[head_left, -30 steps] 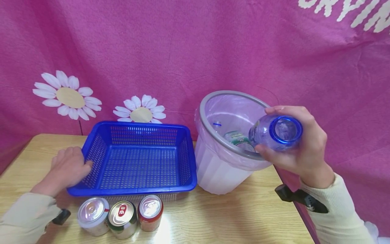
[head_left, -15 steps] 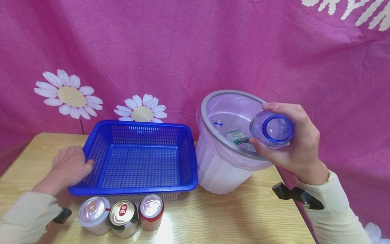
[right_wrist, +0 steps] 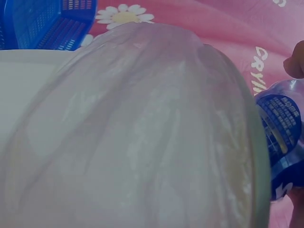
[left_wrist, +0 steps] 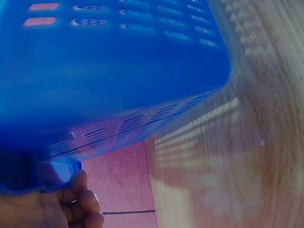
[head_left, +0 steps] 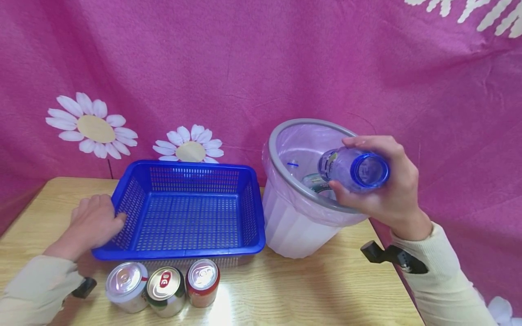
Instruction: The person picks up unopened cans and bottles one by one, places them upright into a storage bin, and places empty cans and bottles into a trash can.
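The right hand grips a tilted plastic bottle at the lined bin's mouth, the left hand clasping the blue plastic basket's rim.

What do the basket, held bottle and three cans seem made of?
Blue basket: probably molded plastic, satin, with regular slots. Bottle: likely clear plastic, glossy, transparent; glass isn't excluded. Drink cans: apparently metal; shiny lids, red pull tab on one.
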`<state>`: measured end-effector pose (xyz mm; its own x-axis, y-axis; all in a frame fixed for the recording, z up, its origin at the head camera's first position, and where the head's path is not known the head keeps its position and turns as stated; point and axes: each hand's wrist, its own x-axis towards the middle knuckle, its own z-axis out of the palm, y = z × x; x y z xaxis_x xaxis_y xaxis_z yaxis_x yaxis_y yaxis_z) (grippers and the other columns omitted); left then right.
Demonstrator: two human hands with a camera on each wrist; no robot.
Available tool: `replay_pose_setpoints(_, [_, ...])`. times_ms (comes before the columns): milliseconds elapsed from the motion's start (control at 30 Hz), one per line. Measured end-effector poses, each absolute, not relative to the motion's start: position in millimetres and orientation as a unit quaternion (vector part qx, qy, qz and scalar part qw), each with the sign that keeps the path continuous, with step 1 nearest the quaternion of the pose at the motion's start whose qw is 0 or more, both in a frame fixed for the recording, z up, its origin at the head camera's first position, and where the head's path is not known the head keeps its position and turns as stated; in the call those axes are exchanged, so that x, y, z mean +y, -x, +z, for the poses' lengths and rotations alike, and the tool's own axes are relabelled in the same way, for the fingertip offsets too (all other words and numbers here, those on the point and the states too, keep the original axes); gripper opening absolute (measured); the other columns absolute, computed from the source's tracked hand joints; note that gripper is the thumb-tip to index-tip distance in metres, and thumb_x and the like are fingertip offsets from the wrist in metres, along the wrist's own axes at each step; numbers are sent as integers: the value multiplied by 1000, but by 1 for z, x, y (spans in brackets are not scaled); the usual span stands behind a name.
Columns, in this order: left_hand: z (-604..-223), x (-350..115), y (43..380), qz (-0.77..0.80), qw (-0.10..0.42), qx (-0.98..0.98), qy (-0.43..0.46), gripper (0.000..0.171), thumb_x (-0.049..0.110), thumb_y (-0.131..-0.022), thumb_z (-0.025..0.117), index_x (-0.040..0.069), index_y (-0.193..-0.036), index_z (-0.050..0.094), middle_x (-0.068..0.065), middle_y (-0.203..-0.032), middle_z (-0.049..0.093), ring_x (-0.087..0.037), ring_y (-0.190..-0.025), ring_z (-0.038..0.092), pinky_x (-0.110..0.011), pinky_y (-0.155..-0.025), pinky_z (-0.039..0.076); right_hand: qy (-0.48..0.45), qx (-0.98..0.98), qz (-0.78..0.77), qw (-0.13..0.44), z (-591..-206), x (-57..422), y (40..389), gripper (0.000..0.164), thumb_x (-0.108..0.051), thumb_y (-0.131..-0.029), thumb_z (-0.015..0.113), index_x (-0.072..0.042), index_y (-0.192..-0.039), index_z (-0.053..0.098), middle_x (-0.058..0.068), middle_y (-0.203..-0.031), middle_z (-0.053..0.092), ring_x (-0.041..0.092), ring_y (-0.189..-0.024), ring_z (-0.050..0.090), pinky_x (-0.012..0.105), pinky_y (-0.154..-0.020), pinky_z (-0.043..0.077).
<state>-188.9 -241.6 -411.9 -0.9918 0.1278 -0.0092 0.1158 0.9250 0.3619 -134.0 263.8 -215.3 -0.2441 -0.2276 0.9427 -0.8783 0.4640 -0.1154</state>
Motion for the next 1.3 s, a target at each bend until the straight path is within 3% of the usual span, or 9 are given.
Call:
replay_pose_setpoints(167, [-412, -242, 189, 183, 16, 981, -62, 42, 27, -98, 53, -14, -102, 47, -23, -90, 45, -41, -88, 40, -41, -71, 30, -382, -732, 338, 452, -219, 267, 137, 78, -49, -78, 87, 17, -106, 57, 17, -106, 76, 4, -107, 69, 18, -99, 50])
replay_pose_setpoints(400, [-414, -243, 191, 188, 15, 980, -62, 41, 28, -97, 53, -13, -101, 48, -22, -90, 46, -39, -87, 41, -40, -70, 30, -395, -748, 349, 404, -222, 271, 139, 77, -46, -79, 87, 18, -107, 56, 20, -111, 75, 9, -115, 70, 22, -105, 51])
replay_pose_setpoints(833, [-415, -243, 191, 185, 13, 981, -65, 42, 28, -98, 53, -13, -102, 48, -21, -89, 46, -39, -87, 41, -40, -70, 30, -371, -775, 342, 380, -230, 277, 142, 82, -51, -79, 86, 17, -111, 54, 12, -118, 76, 8, -118, 70, 22, -107, 50])
replay_pose_setpoints(1100, [-413, -243, 190, 180, 13, 981, -64, 42, 27, -98, 54, -15, -102, 48, -23, -90, 46, -41, -88, 41, -42, -71, 30, -363, -803, 321, 347, -229, 280, 143, 79, -51, -81, 83, 13, -121, 59, 18, -122, 72, 7, -122, 66, 23, -109, 47])
replay_pose_setpoints(1167, [-413, -243, 190, 180, 14, 982, -64, 42, 27, -98, 54, -15, -103, 47, -23, -91, 46, -41, -88, 41, -42, -71, 30, -361, -815, 310, 332, -227, 281, 143, 76, -47, -80, 85, 10, -124, 61, 19, -124, 71, 5, -124, 65, 23, -110, 46])
replay_pose_setpoints(1300, [-414, -243, 190, 181, 15, 981, -65, 42, 27, -98, 54, -14, -103, 48, -23, -91, 46, -40, -88, 41, -42, -72, 30, -355, -834, 288, 310, -225, 282, 144, 71, -21, -70, 94, 6, -127, 62, 18, -127, 70, 4, -127, 62, 22, -112, 44])
